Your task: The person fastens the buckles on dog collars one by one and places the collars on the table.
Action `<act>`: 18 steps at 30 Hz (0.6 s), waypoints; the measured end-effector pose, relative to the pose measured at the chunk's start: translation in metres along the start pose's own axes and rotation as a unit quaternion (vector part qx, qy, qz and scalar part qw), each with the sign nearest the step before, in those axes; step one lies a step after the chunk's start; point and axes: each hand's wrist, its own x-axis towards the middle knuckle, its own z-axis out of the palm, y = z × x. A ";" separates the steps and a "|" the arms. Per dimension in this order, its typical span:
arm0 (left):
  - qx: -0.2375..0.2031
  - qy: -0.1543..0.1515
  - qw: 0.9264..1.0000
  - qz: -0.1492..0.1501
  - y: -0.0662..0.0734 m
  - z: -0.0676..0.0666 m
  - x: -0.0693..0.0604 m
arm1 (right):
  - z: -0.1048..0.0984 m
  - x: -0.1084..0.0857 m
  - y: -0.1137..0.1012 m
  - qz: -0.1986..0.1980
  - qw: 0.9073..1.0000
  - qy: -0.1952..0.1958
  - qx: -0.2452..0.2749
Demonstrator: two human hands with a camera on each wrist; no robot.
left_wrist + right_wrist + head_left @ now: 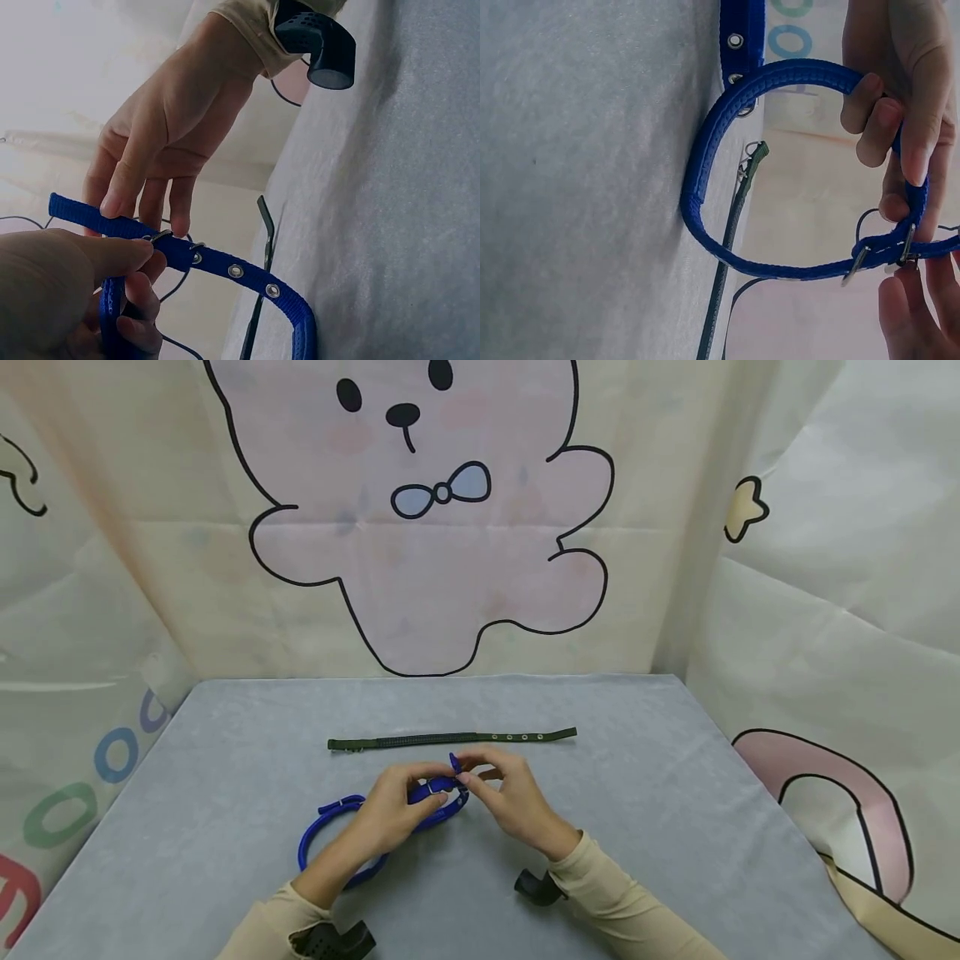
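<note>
A blue webbing collar [780, 268] with metal eyelets, a buckle and a ring is held in the air as a loop by both hands. My left hand [393, 806] grips it beside the buckle [161, 236], thumb on top of the strap. My right hand [517, 797] pinches the strap near its free end [67, 208], which sticks up past the fingers in the head view. Under the left forearm, another blue collar [306, 843] lies curved on the table, partly hidden; its eyelets show in the right wrist view.
Beyond the hands, a dark green collar [427, 739] with eyelets lies stretched out on the grey cloth-covered table [637, 760]. Printed curtains [645, 568] stand behind and at both sides. A black camera mount [540, 887] sits on each wrist.
</note>
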 end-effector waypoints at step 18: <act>0.000 0.068 0.997 -0.041 -0.002 -0.003 0.000 | 0.002 0.000 0.001 -0.012 1.000 0.004 -0.026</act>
